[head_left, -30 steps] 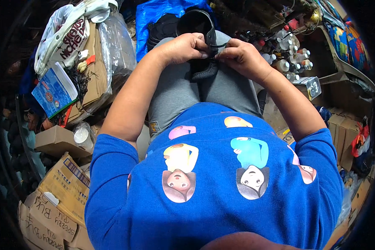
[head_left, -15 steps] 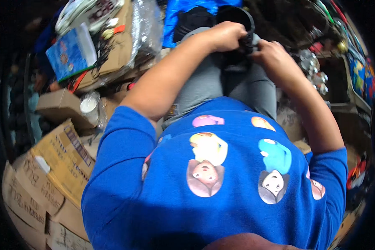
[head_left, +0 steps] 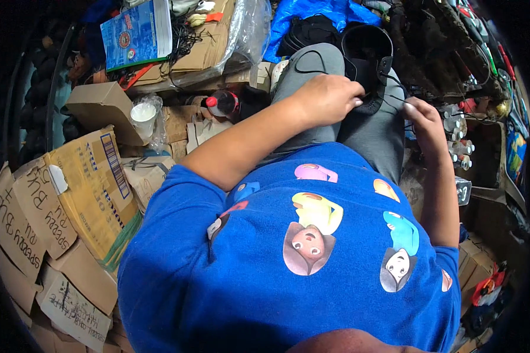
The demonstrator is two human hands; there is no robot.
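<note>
A black lace-up shoe (head_left: 366,52) rests between my knees, its round opening facing up. Black laces run from its eyelets toward both sides. My left hand (head_left: 328,99) is closed in a pinch at the shoe's near left side, on a black lace (head_left: 309,71) that loops out over my knee. On the other side, my right hand (head_left: 425,117) pinches the second lace (head_left: 396,97), which stretches from the shoe to my fingertips. The shoe's toe is partly hidden by my left fingers.
Beyond the knees lie a blue plastic sheet (head_left: 282,29) and a black item (head_left: 312,32). Cardboard boxes (head_left: 100,106), a white cup (head_left: 143,113), a red-capped bottle (head_left: 222,103) and a blue book (head_left: 136,35) crowd the left. Small bottles (head_left: 460,147) stand at the right.
Both hands have come nearer to my body and spread apart, the right one moving right and down. The laces now show drawn out from the shoe. The view has shifted slightly.
</note>
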